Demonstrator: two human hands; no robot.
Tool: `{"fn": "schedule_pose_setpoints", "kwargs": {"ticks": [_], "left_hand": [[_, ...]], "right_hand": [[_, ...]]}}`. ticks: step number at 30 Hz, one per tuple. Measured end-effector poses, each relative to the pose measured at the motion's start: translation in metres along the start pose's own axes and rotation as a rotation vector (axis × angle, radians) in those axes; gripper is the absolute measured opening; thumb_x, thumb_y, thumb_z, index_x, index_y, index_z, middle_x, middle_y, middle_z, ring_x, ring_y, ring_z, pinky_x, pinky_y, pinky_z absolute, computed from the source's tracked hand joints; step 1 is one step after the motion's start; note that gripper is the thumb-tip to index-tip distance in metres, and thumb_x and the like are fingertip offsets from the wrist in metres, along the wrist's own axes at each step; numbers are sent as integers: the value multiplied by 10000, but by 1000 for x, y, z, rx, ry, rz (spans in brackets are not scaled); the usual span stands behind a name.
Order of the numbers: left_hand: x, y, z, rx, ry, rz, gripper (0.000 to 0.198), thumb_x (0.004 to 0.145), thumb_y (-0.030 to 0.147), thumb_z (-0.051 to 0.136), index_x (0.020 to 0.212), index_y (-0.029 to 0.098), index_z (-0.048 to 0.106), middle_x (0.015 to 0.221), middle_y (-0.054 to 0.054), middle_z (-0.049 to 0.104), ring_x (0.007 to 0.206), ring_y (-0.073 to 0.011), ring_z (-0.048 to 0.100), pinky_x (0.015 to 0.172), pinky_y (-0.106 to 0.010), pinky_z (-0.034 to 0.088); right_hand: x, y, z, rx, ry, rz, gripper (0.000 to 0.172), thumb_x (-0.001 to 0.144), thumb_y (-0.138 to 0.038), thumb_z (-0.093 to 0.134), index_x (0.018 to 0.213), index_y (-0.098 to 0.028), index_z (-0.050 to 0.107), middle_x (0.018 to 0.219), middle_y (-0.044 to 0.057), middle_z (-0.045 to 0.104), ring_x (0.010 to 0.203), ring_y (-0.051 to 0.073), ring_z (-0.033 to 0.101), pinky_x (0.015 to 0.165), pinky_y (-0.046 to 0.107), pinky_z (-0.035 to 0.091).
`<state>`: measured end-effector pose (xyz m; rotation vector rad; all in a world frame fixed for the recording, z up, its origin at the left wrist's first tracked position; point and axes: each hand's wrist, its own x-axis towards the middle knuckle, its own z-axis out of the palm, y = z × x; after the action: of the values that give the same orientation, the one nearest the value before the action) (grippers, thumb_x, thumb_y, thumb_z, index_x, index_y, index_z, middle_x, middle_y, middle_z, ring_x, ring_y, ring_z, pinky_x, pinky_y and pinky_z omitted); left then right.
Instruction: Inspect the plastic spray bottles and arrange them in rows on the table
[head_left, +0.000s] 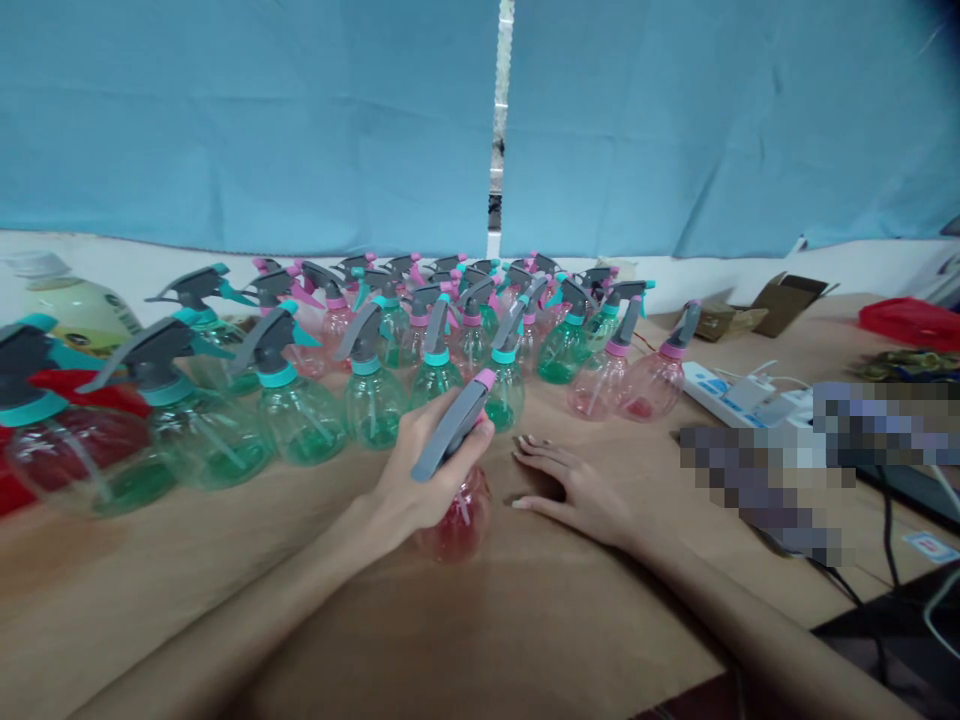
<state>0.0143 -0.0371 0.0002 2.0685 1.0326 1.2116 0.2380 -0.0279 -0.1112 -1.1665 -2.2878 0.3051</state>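
My left hand (424,460) is wrapped round the neck of a pink spray bottle (456,525) with a grey and pink trigger head. The bottle is at the middle of the brown table, and its collar is hidden by the fingers. To its right, my right hand (574,490) rests palm down on the table with its fingers stretched out, holding nothing. Just beyond the hands stands a row of green spray bottles (377,410) with turquoise collars. Two pink spray bottles (596,385) stand close together, past my right hand.
Many more spray bottles stand tightly grouped toward the blue cloth (360,130). A large capped bottle (75,305) is at the far left. A white power strip (724,395) with cables, an opened cardboard box (787,305) and a red item (911,322) lie to the right.
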Motion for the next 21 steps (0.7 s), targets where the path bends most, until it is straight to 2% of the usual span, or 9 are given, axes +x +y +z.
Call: {"fn": "schedule_pose_setpoints", "kwargs": {"ticks": [5, 10, 14, 21], "left_hand": [[1, 0, -1, 29, 1, 17, 148, 845, 291, 523, 741, 186, 526, 656, 9, 568, 529, -106, 481, 481, -244, 392], [1, -2, 2, 37, 39, 7, 139, 845, 285, 528, 919, 188, 596, 848, -38, 641, 726, -156, 591, 650, -297, 476], [0, -4, 4, 34, 66, 42, 179, 847, 255, 527, 1002, 191, 590, 989, -73, 646, 908, -196, 615, 808, -358, 483], [1, -8, 4, 36, 65, 62, 197, 832, 232, 532, 1008, 168, 593, 964, -71, 649, 898, -202, 626, 795, -349, 491]], "right_hand": [[0, 0, -1, 1, -2, -1, 635, 790, -560, 563, 1326, -236, 459, 1389, 81, 449, 1289, 253, 402, 1081, 494, 313], [0, -3, -2, -1, -7, 12, 633, 791, -560, 562, 1306, -201, 488, 1370, 104, 471, 1287, 253, 406, 1084, 473, 314], [0, -2, -2, 13, -1, 10, 626, 791, -550, 569, 1314, -219, 478, 1375, 95, 467, 1284, 258, 409, 1079, 486, 316], [0, -2, -2, 16, -13, 17, 640, 792, -552, 567, 1326, -215, 462, 1391, 89, 448, 1296, 253, 392, 1086, 477, 309]]}}
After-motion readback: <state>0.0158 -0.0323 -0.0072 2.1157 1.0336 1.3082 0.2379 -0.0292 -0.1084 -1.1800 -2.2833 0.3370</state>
